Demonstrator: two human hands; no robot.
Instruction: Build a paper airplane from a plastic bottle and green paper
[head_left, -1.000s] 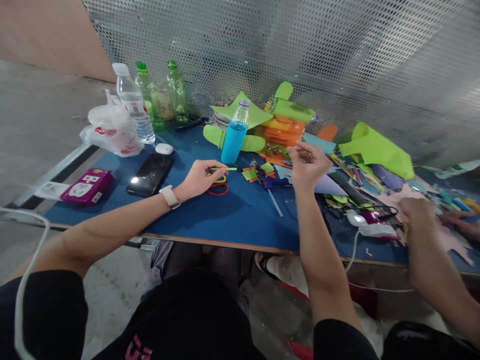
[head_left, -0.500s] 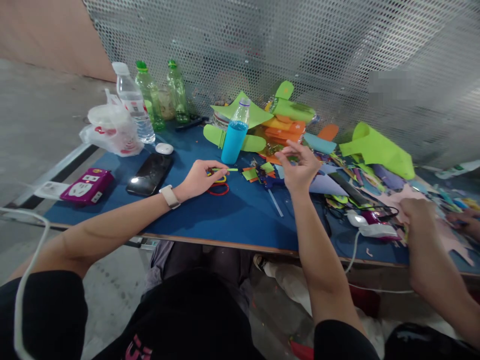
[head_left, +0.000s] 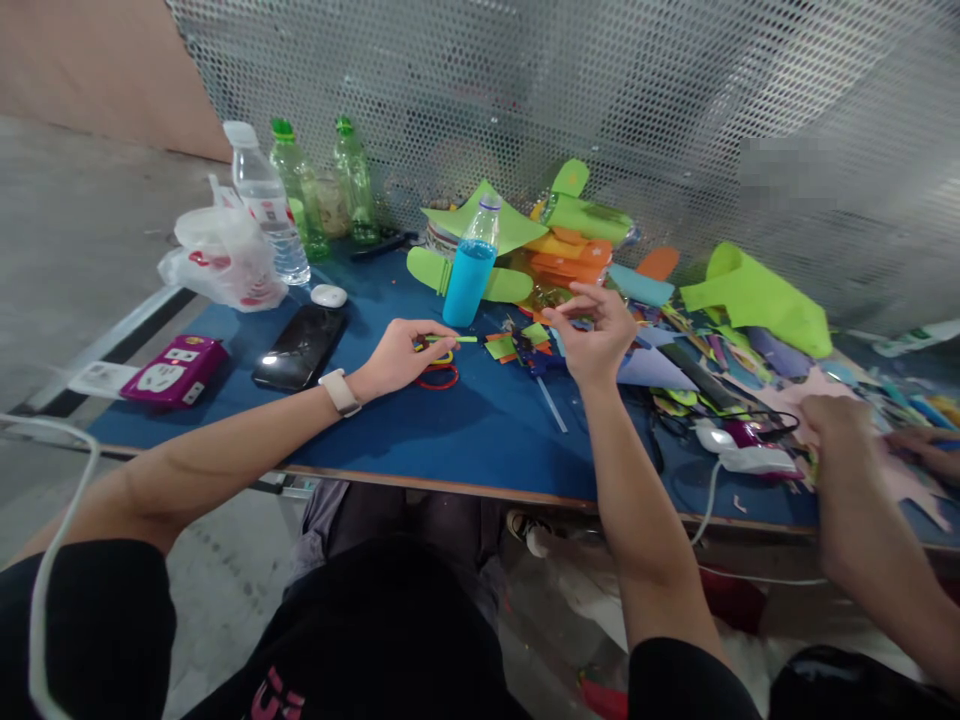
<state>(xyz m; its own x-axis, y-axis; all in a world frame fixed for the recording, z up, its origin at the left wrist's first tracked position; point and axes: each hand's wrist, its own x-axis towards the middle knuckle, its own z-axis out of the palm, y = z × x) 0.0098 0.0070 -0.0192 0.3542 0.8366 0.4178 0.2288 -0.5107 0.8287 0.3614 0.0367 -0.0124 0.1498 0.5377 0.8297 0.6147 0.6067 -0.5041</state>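
My left hand (head_left: pixel 405 355) pinches a thin yellow-green strip (head_left: pixel 463 339) above the blue table, beside red-and-yellow scissor handles (head_left: pixel 437 376). My right hand (head_left: pixel 600 335) is raised over the paper scraps, thumb and forefinger brought near each other; whether something small is between them cannot be made out. Behind and between the hands stands a bottle wrapped in blue (head_left: pixel 469 282), with green paper wings (head_left: pixel 508 288) beside it. Small green and orange pieces (head_left: pixel 501 347) lie just left of my right hand, close to a blue glue gun (head_left: pixel 550 362) with a clear stick.
At the left are a black phone (head_left: pixel 300 348), a purple power socket (head_left: pixel 176 372), a plastic bag (head_left: pixel 229 262) and several bottles. Paper scraps (head_left: pixel 720 350) cover the right side, where another person's hands (head_left: pixel 836 415) work on pink paper. A perforated metal panel (head_left: pixel 450 90) stands behind.
The thumb of my right hand has moved slightly left and the fingers have shifted a little. My left hand keeps its place with the strip. The other person's far hand has moved slightly left.
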